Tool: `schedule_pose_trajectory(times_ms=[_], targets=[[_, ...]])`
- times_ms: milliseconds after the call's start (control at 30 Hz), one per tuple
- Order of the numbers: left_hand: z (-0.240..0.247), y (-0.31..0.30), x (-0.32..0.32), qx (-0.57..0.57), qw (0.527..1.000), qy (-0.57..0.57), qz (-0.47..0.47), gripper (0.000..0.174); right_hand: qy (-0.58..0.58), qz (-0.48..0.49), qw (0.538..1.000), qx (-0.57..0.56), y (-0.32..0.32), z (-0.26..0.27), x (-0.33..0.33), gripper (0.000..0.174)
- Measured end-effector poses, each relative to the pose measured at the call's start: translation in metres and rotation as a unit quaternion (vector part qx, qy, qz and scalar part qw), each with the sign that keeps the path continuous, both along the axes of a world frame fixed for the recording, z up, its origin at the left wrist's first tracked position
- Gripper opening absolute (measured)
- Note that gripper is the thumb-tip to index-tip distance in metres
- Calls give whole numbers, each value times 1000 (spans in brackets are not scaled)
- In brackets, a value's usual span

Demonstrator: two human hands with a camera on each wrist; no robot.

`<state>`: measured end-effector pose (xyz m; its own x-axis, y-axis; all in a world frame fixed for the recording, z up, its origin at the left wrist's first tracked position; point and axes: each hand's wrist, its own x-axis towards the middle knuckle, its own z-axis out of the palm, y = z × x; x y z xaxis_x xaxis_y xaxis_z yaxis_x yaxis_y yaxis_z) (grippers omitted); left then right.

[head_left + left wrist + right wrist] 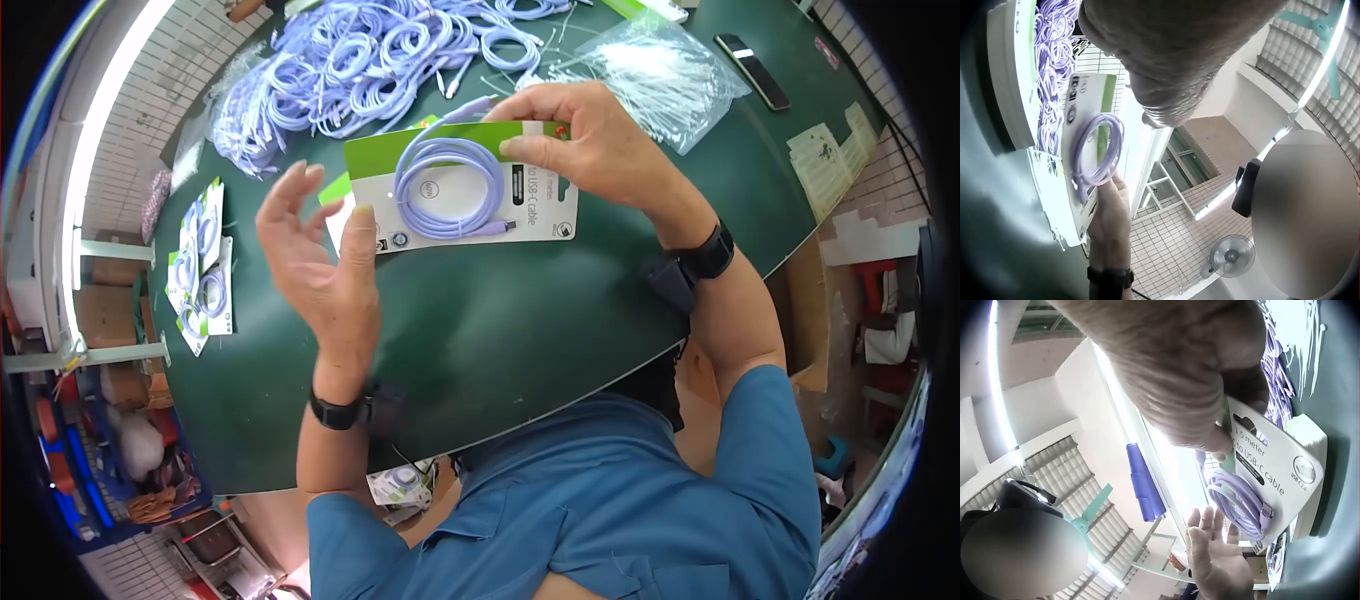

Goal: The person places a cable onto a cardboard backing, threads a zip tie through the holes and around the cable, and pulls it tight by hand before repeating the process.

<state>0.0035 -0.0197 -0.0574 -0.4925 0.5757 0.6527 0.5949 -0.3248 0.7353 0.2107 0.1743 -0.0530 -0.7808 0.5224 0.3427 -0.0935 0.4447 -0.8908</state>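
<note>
A white and green card (555,215) printed "to USB-C cable" stands tilted over the table, with a coiled lilac USB-C cable (450,190) on its front. My right hand (590,140) pinches the card at its upper right corner, thumb in front and fingers behind. One end of the cable pokes above the card's top edge, close to the right fingertips. At the card's left side, my left hand (325,260) is raised with spread fingers and holds nothing. In the right wrist view the left hand (1219,559) shows its palm beside the coil.
A big pile of coiled lilac cables (350,60) covers the table's far side. Right of it lies a clear bag of white cable ties (650,80), then a phone (752,70). Carded cables (205,260) lie at the left edge. A card stack (1010,75) stands behind the held card.
</note>
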Motion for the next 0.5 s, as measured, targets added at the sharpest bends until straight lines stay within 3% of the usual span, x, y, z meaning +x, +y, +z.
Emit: schedule_pose_trajectory(times_ms=[33, 67, 133, 167, 267, 433, 500], targets=[[8, -4, 0, -9, 1000, -8, 1, 55, -9, 12, 1000, 24, -3, -3, 0, 27], [21, -6, 1, -59, 993, 105, 2, 54, -17, 13, 1000, 18, -7, -7, 1, 27], [37, -9, 2, -148, 934, 325, 3, 54, -36, 58, 997, 21, -11, -9, -1, 27], [36, -11, 3, -146, 936, 321, 8, 54, -43, 82, 995, 28, -11, -7, -3, 28], [33, -13, 8, -278, 911, 297, -68, 49, -66, 92, 990, 80, -15, -6, -4, 29], [17, -12, 11, -314, 914, 243, -85, 48, -64, 64, 992, 87, -27, 1, -6, 33], [10, -9, 12, -274, 909, 306, -65, 48, -45, 43, 992, 111, -35, 0, -8, 34]])
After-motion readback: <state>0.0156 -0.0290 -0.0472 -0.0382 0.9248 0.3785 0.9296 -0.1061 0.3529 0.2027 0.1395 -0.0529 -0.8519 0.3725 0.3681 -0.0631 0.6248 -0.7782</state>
